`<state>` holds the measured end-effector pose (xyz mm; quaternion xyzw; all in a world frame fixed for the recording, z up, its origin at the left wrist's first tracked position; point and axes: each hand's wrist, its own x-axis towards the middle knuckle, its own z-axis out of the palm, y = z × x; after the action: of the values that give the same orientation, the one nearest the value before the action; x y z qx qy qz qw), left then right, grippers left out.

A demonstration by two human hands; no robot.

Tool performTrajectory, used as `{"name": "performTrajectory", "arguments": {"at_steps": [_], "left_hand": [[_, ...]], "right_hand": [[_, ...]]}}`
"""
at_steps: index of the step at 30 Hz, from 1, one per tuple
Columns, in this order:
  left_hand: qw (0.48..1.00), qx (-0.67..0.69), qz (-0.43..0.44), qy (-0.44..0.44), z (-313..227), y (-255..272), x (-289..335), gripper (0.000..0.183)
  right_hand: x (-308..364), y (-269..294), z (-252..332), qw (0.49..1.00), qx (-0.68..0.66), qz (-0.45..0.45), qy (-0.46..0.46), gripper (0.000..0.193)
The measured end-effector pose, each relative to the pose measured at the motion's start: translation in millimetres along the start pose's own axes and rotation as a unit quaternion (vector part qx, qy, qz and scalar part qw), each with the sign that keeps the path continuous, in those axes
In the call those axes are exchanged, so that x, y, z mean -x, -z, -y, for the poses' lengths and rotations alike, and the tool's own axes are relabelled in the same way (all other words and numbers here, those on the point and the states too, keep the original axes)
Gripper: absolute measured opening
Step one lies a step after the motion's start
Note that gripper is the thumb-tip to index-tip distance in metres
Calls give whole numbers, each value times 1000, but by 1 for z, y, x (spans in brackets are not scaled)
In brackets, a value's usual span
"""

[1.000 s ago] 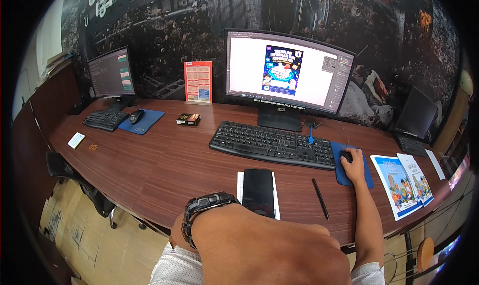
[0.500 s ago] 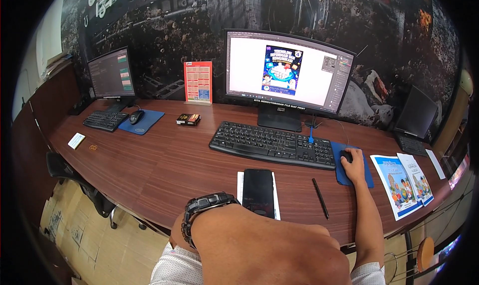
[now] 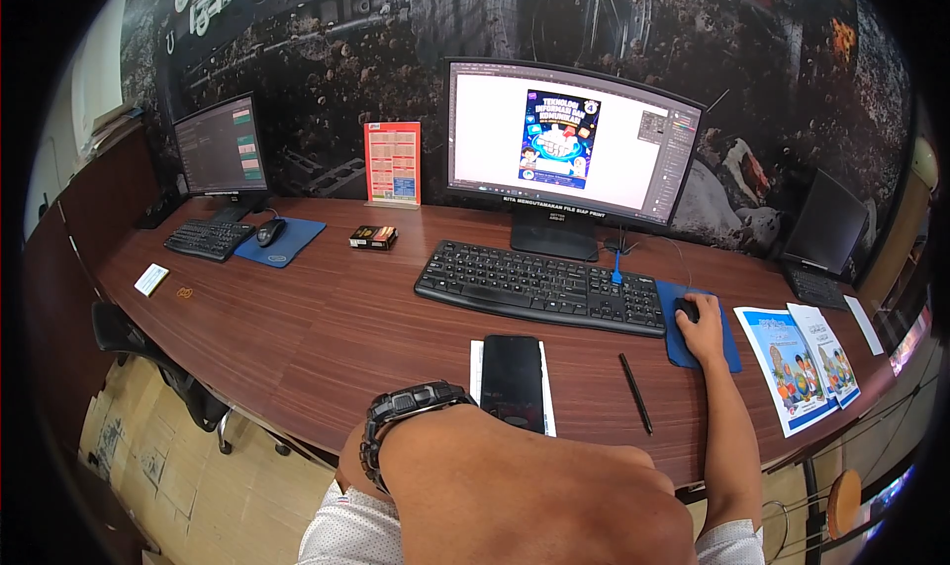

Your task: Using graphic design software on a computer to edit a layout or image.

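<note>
My right hand rests over a black computer mouse on a blue mouse pad, fingers curved round it. Large in the foreground, my left hand shows its back, a black watch round the wrist; its fingers are hidden. Just beyond it, a dark-screened phone lies on white paper. Between phone and mouse pad lies a black pen. A black keyboard stands before the lit monitor, whose screen shows a dark blue cover design on a white workspace.
On the brown desk, a small dark box sits near a red stand-up card. Another monitor, keyboard and mouse are at left. Printed booklets lie right of my hand. A black chair stands front left.
</note>
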<state>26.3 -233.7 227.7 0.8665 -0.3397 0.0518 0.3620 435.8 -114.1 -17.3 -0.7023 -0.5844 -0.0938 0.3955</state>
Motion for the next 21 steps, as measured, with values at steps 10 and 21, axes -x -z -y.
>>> {"name": "performTrajectory", "arguments": {"at_steps": [10, 21], "left_hand": [[999, -28, 17, 23, -2, -3, -7, 92], [1000, -4, -4, 2, 4, -4, -1, 95]], "right_hand": [[1, 1, 0, 1000, -2, -4, -3, 36], [0, -2, -3, 1000, 3, -2, -1, 35]]}}
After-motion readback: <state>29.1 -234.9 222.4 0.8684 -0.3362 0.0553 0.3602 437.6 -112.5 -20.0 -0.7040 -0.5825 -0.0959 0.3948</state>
